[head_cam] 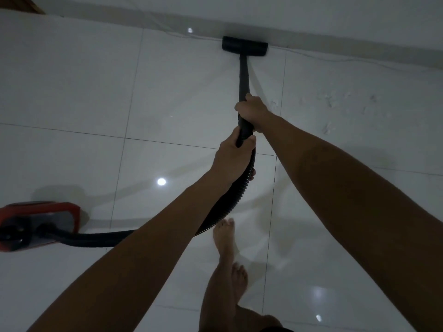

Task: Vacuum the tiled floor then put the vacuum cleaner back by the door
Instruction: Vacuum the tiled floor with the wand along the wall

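A black vacuum wand (243, 77) runs from my hands to a black floor nozzle (244, 46), which rests on the glossy white tiled floor (72, 92) against the wall's skirting. My right hand (253, 111) grips the wand higher up. My left hand (233, 159) is closed on the handle end, where the ribbed black hose (230, 202) begins. The hose curves down and left, passes under my left forearm, and joins the red and grey vacuum body (36, 224) at the left edge.
A thin white cable (359, 59) lies along the skirting at the wall. Pale bits of debris (335, 101) are scattered on the tiles to the right of the wand. My bare feet (230, 255) stand below the hose. A brown wooden corner (31, 4) shows top left.
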